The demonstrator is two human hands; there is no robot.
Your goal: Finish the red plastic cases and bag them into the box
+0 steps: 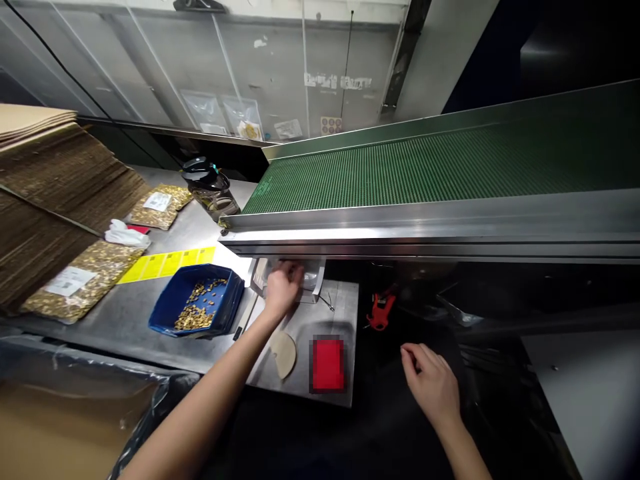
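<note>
The long green ribbed conveyor belt [430, 167] in its steel frame runs across your view from the right and ends above the grey metal surface [135, 313]. To your left, a tall stack of flattened brown cardboard sheets [55, 193] leans over that surface, and two flat clear bags of golden pieces [83, 280] with white labels lie near it — one in front, one further back. A strip of yellow labels [167, 262] lies between the bags and the dark blue plastic tray [200, 307], which holds a scatter of the same golden pieces. Your left hand [281, 287] reaches under the end of the belt, its fingers curled on a small clear plastic container [310, 280] that sits on the steel plate there; whether it truly grips the container I cannot tell. Just in front of your forearm lies a tan rounded flat piece [283, 353], with a red blurred rectangle [327, 363] beside it. Your right hand [433, 383] hovers over the dark area to the right, loosely curled, holding nothing. A small orange tool [380, 310] lies between the two hands — nearer the plate's edge.
</note>
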